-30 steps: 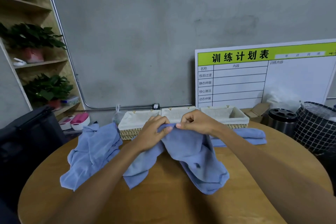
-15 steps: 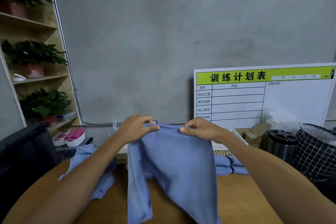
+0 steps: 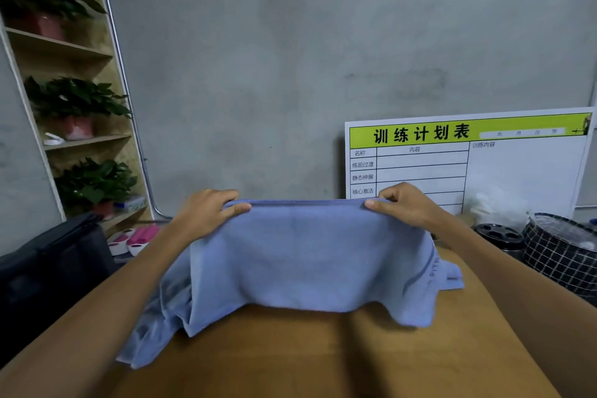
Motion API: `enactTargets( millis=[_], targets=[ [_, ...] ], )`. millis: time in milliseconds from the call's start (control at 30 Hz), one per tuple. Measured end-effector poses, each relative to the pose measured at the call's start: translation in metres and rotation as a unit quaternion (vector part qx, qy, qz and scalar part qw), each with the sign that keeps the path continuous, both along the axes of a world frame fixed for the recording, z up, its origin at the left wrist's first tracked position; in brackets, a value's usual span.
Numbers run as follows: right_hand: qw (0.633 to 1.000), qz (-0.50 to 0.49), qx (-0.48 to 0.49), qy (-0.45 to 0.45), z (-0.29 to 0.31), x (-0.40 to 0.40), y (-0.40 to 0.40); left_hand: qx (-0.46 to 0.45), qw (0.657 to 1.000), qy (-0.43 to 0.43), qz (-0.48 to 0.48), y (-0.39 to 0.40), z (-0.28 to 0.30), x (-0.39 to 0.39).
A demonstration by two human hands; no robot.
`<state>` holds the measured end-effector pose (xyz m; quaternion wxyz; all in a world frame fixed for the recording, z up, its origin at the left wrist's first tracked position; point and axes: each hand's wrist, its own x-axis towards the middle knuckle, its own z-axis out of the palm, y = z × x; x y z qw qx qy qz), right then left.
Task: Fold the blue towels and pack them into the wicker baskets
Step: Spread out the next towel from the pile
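Left hand (image 3: 206, 213) pinching the top hem of the blue towel (image 3: 307, 255) at its left corner, thumb on the near side and fingers curled over the back. Right hand (image 3: 405, 203) doing the same at the right corner, so hands well apart with the hem pulled straight between them in the middle of the frame. Towel hanging down like a curtain, lower edge draping onto the round wooden table (image 3: 323, 359) (a darker stripe with some lettering down its right side, too small to read). More blue towel cloth (image 3: 155, 326) bunched at lower left, partly behind the held one, and a folded blue bit (image 3: 452, 278) peeking out at the right. Wicker baskets hidden behind the spread towel, can't see them at all. Behind the right hand, a whiteboard chart (image 3: 468, 158) with a green header leaning on the grey wall. Right edge: black round canister (image 3: 499, 234) and a black-and-white checked bag (image 3: 562, 255). Left side: wooden shelf (image 3: 87, 139) with potted plants (image 3: 74, 100), pink slippers (image 3: 139, 236) below, dark bag (image 3: 48, 275) at the left edge.
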<state>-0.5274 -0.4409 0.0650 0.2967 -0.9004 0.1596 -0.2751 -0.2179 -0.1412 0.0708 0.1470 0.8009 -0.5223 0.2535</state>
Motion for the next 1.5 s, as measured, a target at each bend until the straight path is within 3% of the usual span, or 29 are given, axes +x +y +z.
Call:
enactTargets(
  millis=[200,467,733,933,1067,1267,1333,1400,1500],
  targets=[
    [0.997,-0.066,-0.024,-0.039,0.024,-0.03,0.013,-0.033,0.997,-0.069,0.016,0.025,0.02,-0.027],
    [0.992,-0.092,-0.022,-0.079,0.018,-0.069,0.025,-0.013,0.999,-0.048,0.022,0.066,0.014,-0.053],
    [0.993,-0.061,-0.086,0.061,0.033,-0.101,0.017,-0.017,0.997,-0.078,0.01,0.087,0.015,-0.067],
    [0.983,-0.074,-0.083,0.147,0.047,-0.083,-0.012,-0.013,0.997,-0.075,-0.024,0.061,0.004,-0.031],
    [0.964,-0.129,-0.113,0.203,-0.008,-0.032,-0.057,0.02,0.998,-0.062,-0.021,-0.001,-0.053,0.012],
    [0.939,-0.193,-0.174,0.223,-0.195,0.018,-0.114,0.117,0.993,0.002,0.017,-0.069,-0.242,0.053],
    [0.93,-0.197,-0.241,0.194,-0.255,0.019,-0.118,0.09,0.994,0.056,0.036,-0.067,-0.288,0.051],
    [0.932,-0.194,-0.276,0.133,-0.294,0.02,-0.118,0.038,0.991,0.113,0.068,-0.065,-0.303,0.052],
    [0.932,-0.202,-0.294,0.068,-0.301,0.024,-0.123,0.026,0.993,0.074,0.087,-0.066,-0.293,0.053]
  ],
)
